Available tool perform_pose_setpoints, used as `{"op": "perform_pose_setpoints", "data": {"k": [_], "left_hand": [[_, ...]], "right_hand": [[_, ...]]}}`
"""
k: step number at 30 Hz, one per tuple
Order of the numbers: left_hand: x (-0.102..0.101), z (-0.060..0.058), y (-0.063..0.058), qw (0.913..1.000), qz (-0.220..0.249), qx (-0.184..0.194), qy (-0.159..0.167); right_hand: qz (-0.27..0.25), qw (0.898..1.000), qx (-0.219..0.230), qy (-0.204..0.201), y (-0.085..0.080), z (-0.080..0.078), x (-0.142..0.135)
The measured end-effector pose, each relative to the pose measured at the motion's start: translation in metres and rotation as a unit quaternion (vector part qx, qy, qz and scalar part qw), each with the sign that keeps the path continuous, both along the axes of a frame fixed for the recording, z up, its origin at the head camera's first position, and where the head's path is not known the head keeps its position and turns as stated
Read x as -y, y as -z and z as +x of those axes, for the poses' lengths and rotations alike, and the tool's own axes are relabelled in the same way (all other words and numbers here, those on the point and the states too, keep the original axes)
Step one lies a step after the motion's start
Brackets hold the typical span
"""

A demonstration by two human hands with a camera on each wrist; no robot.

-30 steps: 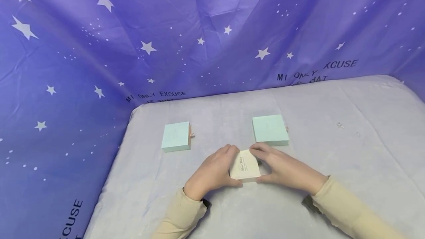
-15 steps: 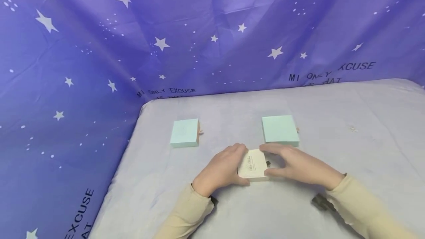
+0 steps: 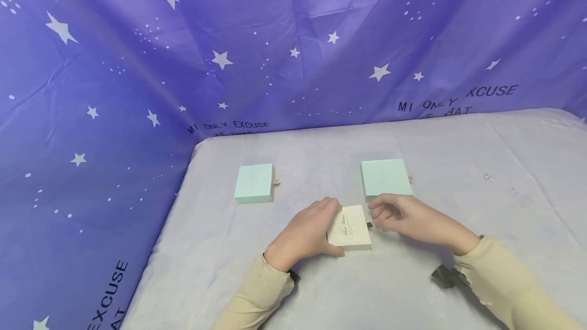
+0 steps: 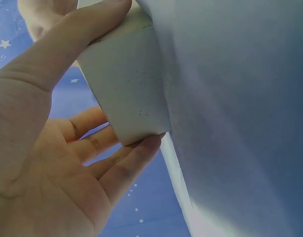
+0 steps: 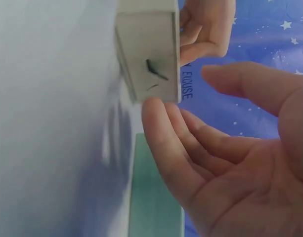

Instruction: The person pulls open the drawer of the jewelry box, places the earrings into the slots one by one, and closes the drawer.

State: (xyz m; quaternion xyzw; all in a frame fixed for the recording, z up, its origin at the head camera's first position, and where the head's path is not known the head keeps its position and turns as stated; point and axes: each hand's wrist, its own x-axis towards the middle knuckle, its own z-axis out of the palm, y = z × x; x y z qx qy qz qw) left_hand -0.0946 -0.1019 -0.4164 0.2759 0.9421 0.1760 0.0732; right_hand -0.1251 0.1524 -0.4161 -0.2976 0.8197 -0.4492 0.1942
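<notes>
A small cream drawer-style gift box (image 3: 354,229) with dark script lettering lies on the cloth-covered surface. My left hand (image 3: 306,229) grips its left side, thumb at the near edge and fingers at the far one. In the left wrist view the thumb and fingertips hold opposite edges of the box's pale end (image 4: 126,84). A black ribbon tab (image 3: 369,225) sticks out of the right end. Close beside that tab is my right hand (image 3: 415,219), its fingers bent. The right wrist view shows the thumb apart from the fingers, with nothing between them and fingertips (image 5: 153,106) near the box's lower edge.
Two mint-green boxes stand farther back: one (image 3: 255,183) to the left with an orange-pink ribbon, one (image 3: 386,178) just beyond my right hand. Small clear bits (image 3: 488,177) lie at the right. A purple star-print curtain (image 3: 293,39) closes off the back and left.
The right hand has let go of the cream box's right side and drawn back to the right, its fingers curling near the black tab. The left hand keeps its grip. The head view has shifted slightly.
</notes>
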Motion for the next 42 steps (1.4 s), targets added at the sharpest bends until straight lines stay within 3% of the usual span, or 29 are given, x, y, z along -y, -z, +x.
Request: {"op": "perform_pose_setpoints", "data": {"k": [6, 13, 31, 42], "left_hand": [[-0.002, 0.0, 0.0, 1.0, 0.003, 0.006, 0.003], [0.001, 0.003, 0.0, 1.0, 0.001, 0.004, -0.001], [0.001, 0.003, 0.003, 0.9999, 0.015, -0.005, 0.002], [0.0, 0.003, 0.002, 0.9999, 0.01, -0.01, 0.004]], "right_hand": [[0.008, 0.999, 0.037, -0.032, 0.01, -0.001, -0.002], [-0.005, 0.996, 0.091, -0.015, 0.019, 0.001, 0.007], [-0.039, 0.995, 0.088, 0.016, 0.023, 0.002, 0.009], [-0.036, 0.991, 0.132, 0.004, 0.022, -0.003, 0.002]]}}
